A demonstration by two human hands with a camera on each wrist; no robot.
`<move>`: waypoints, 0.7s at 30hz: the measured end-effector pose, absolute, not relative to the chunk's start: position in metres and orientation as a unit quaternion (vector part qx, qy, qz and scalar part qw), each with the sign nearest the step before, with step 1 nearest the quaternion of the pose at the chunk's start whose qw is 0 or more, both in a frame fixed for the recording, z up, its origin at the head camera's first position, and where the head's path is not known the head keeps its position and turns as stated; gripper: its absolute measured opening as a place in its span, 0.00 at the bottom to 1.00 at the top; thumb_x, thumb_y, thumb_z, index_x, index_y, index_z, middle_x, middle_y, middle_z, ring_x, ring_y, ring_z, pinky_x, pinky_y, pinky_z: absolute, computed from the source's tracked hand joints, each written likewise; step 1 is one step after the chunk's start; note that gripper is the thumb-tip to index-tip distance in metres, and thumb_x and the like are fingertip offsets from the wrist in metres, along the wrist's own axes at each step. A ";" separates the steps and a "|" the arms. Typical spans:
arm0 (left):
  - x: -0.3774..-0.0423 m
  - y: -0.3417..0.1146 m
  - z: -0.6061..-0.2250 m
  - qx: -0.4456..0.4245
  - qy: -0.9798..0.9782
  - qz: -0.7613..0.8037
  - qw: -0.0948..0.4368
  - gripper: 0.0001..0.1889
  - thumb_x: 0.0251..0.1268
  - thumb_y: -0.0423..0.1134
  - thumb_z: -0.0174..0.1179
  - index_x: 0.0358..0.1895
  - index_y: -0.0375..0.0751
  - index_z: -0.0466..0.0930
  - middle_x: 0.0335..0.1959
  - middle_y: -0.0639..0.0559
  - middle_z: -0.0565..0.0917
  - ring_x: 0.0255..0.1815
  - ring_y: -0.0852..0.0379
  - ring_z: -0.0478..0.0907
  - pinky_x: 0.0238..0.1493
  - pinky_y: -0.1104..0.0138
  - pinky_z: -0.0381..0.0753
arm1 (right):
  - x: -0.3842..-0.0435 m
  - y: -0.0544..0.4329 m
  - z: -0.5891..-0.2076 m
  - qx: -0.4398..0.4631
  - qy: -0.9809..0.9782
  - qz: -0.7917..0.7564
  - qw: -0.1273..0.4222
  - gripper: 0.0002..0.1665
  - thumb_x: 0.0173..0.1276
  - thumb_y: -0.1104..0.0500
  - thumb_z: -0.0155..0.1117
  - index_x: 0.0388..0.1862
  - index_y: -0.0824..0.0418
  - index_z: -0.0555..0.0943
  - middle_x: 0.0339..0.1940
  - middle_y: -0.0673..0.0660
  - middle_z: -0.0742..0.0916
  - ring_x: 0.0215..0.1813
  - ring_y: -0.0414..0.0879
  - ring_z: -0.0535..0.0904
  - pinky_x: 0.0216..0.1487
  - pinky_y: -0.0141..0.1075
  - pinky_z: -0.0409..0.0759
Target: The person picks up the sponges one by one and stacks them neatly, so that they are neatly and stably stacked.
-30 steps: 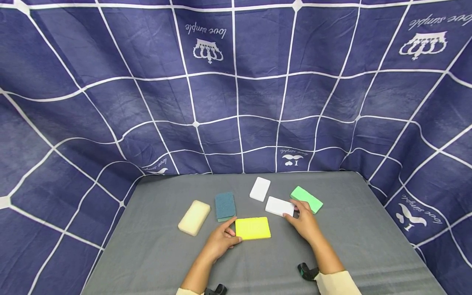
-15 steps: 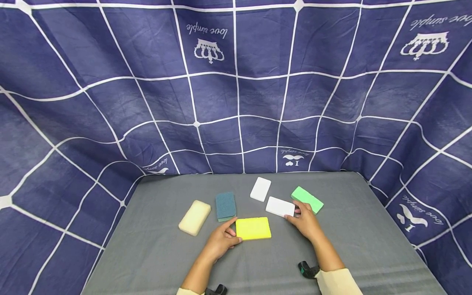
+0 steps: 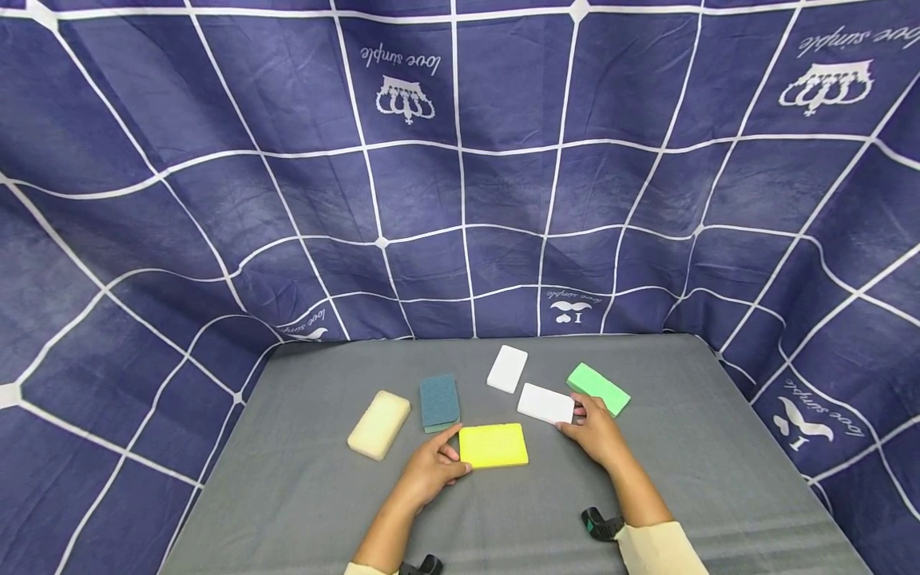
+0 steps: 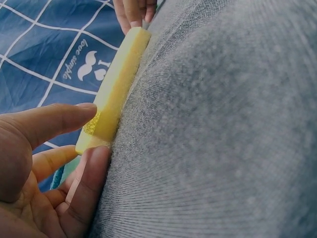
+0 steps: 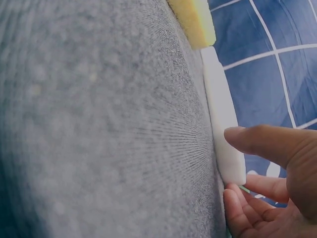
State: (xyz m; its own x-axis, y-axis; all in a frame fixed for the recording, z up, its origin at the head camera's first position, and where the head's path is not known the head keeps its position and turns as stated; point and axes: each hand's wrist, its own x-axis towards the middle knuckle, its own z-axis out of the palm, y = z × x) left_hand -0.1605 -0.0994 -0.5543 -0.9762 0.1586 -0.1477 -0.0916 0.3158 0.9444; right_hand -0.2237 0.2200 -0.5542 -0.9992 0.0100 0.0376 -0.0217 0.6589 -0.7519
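My left hand (image 3: 430, 471) grips the left end of a yellow sponge (image 3: 493, 446) lying flat on the table, thumb at its near edge and index finger at its far left corner. In the left wrist view the thumb and fingers straddle the yellow sponge (image 4: 116, 89). At the right, my right hand (image 3: 596, 431) holds the right end of a white sponge block (image 3: 545, 403), which also lies flat. The right wrist view has the thumb against the side of the white block (image 5: 223, 109), with fingers curled around its end.
A cream sponge (image 3: 379, 425) and a dark teal scouring sponge (image 3: 439, 402) lie to the left. Beyond the held pieces are a smaller white block (image 3: 507, 369) and a green sponge (image 3: 598, 388), close to my right hand. A blue checked curtain (image 3: 503, 184) hangs around the grey table (image 3: 302, 495).
My right hand has shifted very slightly right, its thumb a little off its earlier place on the white block. The left hand and the sponges stay where they were.
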 end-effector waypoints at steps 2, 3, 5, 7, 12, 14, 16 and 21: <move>-0.160 -0.100 -0.555 0.020 0.804 0.585 0.107 0.41 0.55 0.31 0.73 0.74 0.41 0.68 0.37 0.41 0.76 0.31 0.56 0.74 0.28 0.68 0.81 | -0.224 0.220 -0.554 0.003 -0.911 0.412 0.019 0.39 0.58 0.62 0.76 0.66 0.74 0.73 0.53 0.69 0.79 0.51 0.57 0.80 0.52 0.44 0.81; -0.160 -0.100 -0.555 0.020 0.804 0.584 0.108 0.41 0.55 0.31 0.73 0.74 0.41 0.68 0.37 0.41 0.76 0.31 0.56 0.74 0.28 0.68 0.81 | -0.224 0.220 -0.554 0.003 -0.911 0.413 0.019 0.38 0.58 0.62 0.77 0.66 0.74 0.74 0.52 0.69 0.79 0.50 0.57 0.81 0.52 0.44 0.81; -0.160 -0.100 -0.555 0.021 0.804 0.584 0.107 0.41 0.55 0.31 0.73 0.74 0.41 0.68 0.37 0.41 0.76 0.31 0.56 0.74 0.28 0.68 0.81 | -0.224 0.219 -0.554 0.002 -0.910 0.414 0.020 0.37 0.58 0.62 0.77 0.65 0.74 0.74 0.52 0.69 0.79 0.50 0.57 0.81 0.52 0.44 0.82; -0.160 -0.100 -0.555 0.021 0.805 0.583 0.107 0.41 0.55 0.31 0.73 0.75 0.42 0.68 0.37 0.41 0.77 0.31 0.56 0.74 0.29 0.68 0.81 | -0.224 0.219 -0.554 0.000 -0.910 0.414 0.020 0.37 0.58 0.62 0.77 0.65 0.73 0.75 0.52 0.69 0.79 0.50 0.57 0.81 0.52 0.44 0.82; -0.160 -0.100 -0.554 0.020 0.804 0.584 0.108 0.41 0.54 0.31 0.73 0.75 0.42 0.68 0.37 0.41 0.77 0.30 0.56 0.74 0.29 0.68 0.81 | -0.223 0.219 -0.553 -0.002 -0.911 0.411 0.023 0.36 0.59 0.61 0.76 0.64 0.72 0.75 0.52 0.69 0.79 0.51 0.57 0.82 0.53 0.45 0.81; -0.159 -0.100 -0.554 0.019 0.803 0.585 0.107 0.41 0.54 0.31 0.73 0.75 0.41 0.68 0.37 0.41 0.77 0.30 0.56 0.74 0.28 0.68 0.81 | -0.223 0.219 -0.553 -0.003 -0.910 0.415 0.023 0.35 0.59 0.61 0.76 0.64 0.72 0.75 0.53 0.69 0.80 0.52 0.57 0.82 0.53 0.46 0.81; -0.159 -0.100 -0.553 0.018 0.803 0.586 0.106 0.41 0.54 0.31 0.73 0.75 0.41 0.68 0.37 0.41 0.77 0.30 0.56 0.74 0.28 0.68 0.81 | -0.222 0.219 -0.552 -0.003 -0.908 0.419 0.023 0.35 0.59 0.61 0.77 0.64 0.71 0.76 0.54 0.68 0.80 0.53 0.58 0.82 0.54 0.47 0.81; -0.159 -0.100 -0.553 0.018 0.803 0.587 0.107 0.41 0.54 0.31 0.73 0.75 0.42 0.68 0.37 0.41 0.77 0.31 0.56 0.74 0.29 0.68 0.81 | -0.220 0.217 -0.550 0.007 -0.905 0.425 0.028 0.36 0.58 0.60 0.78 0.64 0.69 0.77 0.54 0.67 0.81 0.53 0.58 0.83 0.51 0.41 0.83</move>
State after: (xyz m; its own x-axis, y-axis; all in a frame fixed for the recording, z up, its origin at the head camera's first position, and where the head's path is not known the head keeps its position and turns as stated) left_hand -0.1589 -0.0997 -0.5532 -0.9766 0.1547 -0.1493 -0.0954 0.3107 0.9457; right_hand -0.2204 0.2166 -0.5502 -0.9983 0.0105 0.0574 -0.0375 0.6390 -0.7683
